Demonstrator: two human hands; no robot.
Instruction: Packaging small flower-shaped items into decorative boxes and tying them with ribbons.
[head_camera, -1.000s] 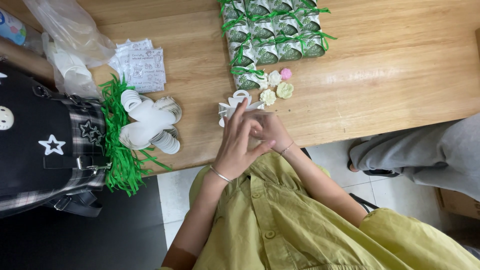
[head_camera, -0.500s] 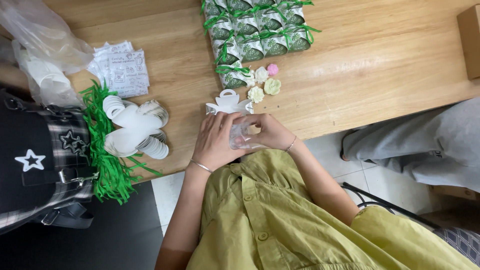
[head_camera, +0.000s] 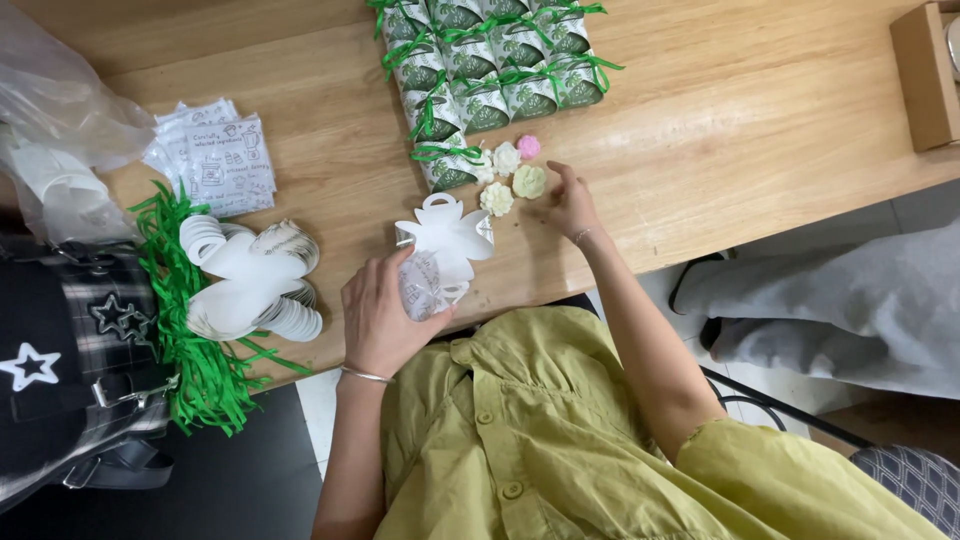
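My left hand (head_camera: 383, 318) grips a small clear printed pouch (head_camera: 424, 285) at the near edge of the wooden table (head_camera: 760, 150). Just beyond it lies a flat white cut-out box blank (head_camera: 447, 232). My right hand (head_camera: 570, 205) is stretched out, fingers apart, its fingertips at a pale green flower-shaped piece (head_camera: 529, 181). Close by lie a cream flower (head_camera: 496, 198), a white one (head_camera: 507, 157) and a pink one (head_camera: 528, 146).
Several closed green boxes tied with green ribbon (head_camera: 490, 60) stand at the back. To the left are stacked white blanks (head_camera: 250, 275), green ribbon strands (head_camera: 195, 350), printed pouches (head_camera: 215, 160), a plastic bag (head_camera: 60, 130) and a black starred bag (head_camera: 50, 370). A cardboard box (head_camera: 925, 70) and another person's grey-trousered leg (head_camera: 830, 310) are on the right.
My hands, together over the pouch before, have parted. The right hand has reached forward to the flower pieces while the left keeps the pouch.
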